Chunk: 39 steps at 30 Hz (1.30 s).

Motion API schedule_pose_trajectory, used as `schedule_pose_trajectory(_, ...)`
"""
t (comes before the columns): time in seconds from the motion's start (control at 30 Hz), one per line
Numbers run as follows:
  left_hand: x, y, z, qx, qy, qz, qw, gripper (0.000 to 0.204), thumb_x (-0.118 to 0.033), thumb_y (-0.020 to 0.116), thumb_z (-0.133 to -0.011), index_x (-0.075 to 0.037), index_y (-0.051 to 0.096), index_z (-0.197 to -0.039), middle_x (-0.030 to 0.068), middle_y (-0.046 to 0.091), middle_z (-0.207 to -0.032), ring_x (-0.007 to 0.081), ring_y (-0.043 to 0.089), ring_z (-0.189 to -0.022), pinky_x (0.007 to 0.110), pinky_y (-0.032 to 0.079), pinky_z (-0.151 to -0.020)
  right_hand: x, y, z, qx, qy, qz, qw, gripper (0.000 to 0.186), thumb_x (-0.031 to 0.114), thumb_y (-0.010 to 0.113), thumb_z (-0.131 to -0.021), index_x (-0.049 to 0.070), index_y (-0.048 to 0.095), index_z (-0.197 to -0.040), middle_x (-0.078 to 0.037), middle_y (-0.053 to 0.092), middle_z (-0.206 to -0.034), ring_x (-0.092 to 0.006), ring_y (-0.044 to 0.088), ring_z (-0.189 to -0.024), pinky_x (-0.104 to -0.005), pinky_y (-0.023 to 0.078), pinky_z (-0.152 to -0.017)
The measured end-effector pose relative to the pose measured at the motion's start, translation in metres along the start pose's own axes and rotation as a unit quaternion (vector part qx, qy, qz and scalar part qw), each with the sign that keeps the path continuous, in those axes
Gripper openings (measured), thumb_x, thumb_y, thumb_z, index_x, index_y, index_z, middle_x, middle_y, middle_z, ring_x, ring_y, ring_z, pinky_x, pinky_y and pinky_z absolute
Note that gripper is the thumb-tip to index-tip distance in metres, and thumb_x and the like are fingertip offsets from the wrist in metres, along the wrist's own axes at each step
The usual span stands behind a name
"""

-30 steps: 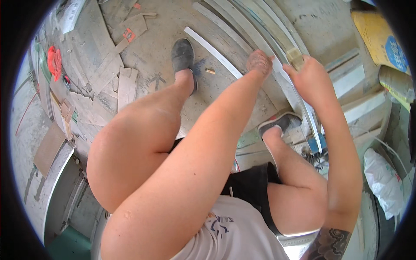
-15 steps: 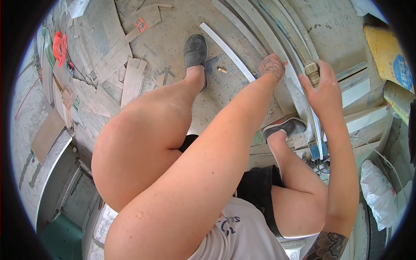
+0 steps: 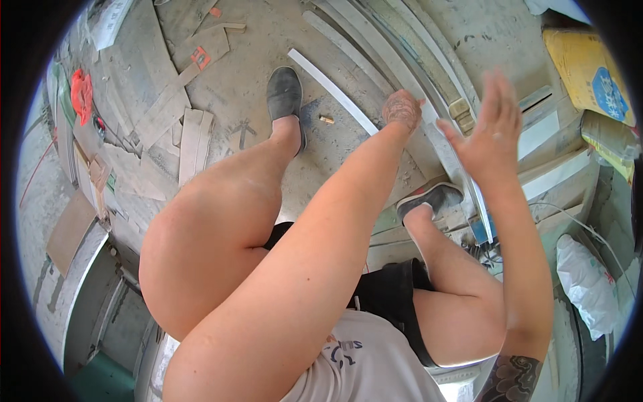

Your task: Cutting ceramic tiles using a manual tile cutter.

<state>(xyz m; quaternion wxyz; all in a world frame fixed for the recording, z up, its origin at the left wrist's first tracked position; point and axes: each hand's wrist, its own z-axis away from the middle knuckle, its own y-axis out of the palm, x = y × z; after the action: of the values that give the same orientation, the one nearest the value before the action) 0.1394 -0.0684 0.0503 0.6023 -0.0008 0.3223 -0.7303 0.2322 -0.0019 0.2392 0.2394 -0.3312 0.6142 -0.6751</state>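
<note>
My left hand (image 3: 402,110) is closed at the edge of the long, narrow grey strips (image 3: 427,100) lying on the floor; its fingers are mostly hidden, so what it grips cannot be seen. My right hand (image 3: 494,144) is raised with fingers spread and nothing in it, slightly blurred. Just left of its fingertips, a small brass-coloured block (image 3: 460,110) rests on the strips; its exact kind is unclear. A thin white strip (image 3: 335,92) runs along the floor and passes behind my left forearm.
My shoes (image 3: 284,94) stand either side of the left arm. Flattened cardboard (image 3: 195,144) and a red plastic bag (image 3: 81,97) lie left. At right are a yellow sack (image 3: 583,67), white boards (image 3: 556,174) and a white plastic bag (image 3: 586,285). A blue part (image 3: 483,231) sits at the strips' near end.
My right hand has let go of the brass-coloured block and lifted away, fingers spreading. The left hand stays by the strips. The whole view has shifted a little.
</note>
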Motion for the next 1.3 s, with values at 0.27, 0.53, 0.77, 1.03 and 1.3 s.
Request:
schedule_pose_trajectory(0.27, -0.004, -0.005, -0.008, 0.001, -0.014, 0.004, 1.000, 0.041, -0.042, 0.068, -0.081, -0.003, 0.069, -0.096, 0.0190, 0.065, -0.105, 0.0308, 0.062, -0.102, 0.038, 0.051, -0.083, 0.004, -0.018, 0.000, -0.056, -0.001, -0.062, 0.997, 0.086, 0.047, 0.071, -0.072, 0.002, 0.033, -0.135, -0.021, 0.038, -0.137, -0.0382, 0.040, -0.123, -0.0492, 0.032, -0.101)
schedule_pose_trajectory(0.53, 0.012, -0.004, -0.027, 0.017, 0.035, 0.020, 0.999, 0.047, -0.041, 0.066, -0.083, 0.000, 0.066, -0.104, 0.0189, 0.065, -0.108, 0.0306, 0.062, -0.104, 0.038, 0.050, -0.086, -0.015, 0.017, 0.011, 0.182, 0.090, -0.162, 0.966, 0.055, 0.038, 0.061, -0.085, 0.000, 0.046, -0.120, -0.027, 0.063, -0.087, -0.0463, 0.059, -0.085, -0.0513, 0.048, -0.074)
schedule_pose_trajectory(0.77, 0.008, 0.003, -0.007, 0.033, 0.031, 0.067, 0.997, 0.047, -0.042, 0.063, -0.083, 0.003, 0.067, -0.095, 0.0216, 0.066, -0.098, 0.0308, 0.064, -0.097, 0.037, 0.051, -0.084, 0.001, -0.018, -0.034, 0.178, 0.047, -0.120, 0.976, 0.044, 0.040, 0.056, -0.089, 0.004, 0.054, -0.113, -0.023, 0.063, -0.097, -0.0445, 0.058, -0.092, -0.0481, 0.047, -0.077)
schedule_pose_trajectory(1.03, -0.009, 0.003, 0.002, 0.010, 0.013, 0.139, 0.990, 0.045, -0.039, 0.065, -0.080, 0.004, 0.067, -0.095, 0.0235, 0.066, -0.094, 0.0340, 0.065, -0.092, 0.038, 0.051, -0.082, -0.017, 0.010, -0.011, 0.141, 0.035, -0.096, 0.985, 0.038, 0.038, 0.055, -0.088, 0.001, 0.051, -0.096, -0.027, 0.063, -0.084, -0.0457, 0.059, -0.083, -0.0520, 0.047, -0.070)
schedule_pose_trajectory(1.3, 0.018, 0.014, -0.027, -0.017, 0.007, 0.216, 0.976, 0.044, -0.037, 0.065, -0.080, 0.005, 0.064, -0.091, 0.0170, 0.066, -0.081, 0.0221, 0.064, -0.071, 0.036, 0.050, -0.066, -0.005, 0.015, -0.017, 0.132, 0.048, -0.138, 0.980, 0.036, 0.036, 0.058, -0.086, 0.002, 0.053, -0.096, -0.025, 0.063, -0.082, -0.0451, 0.060, -0.083, -0.0515, 0.047, -0.072)
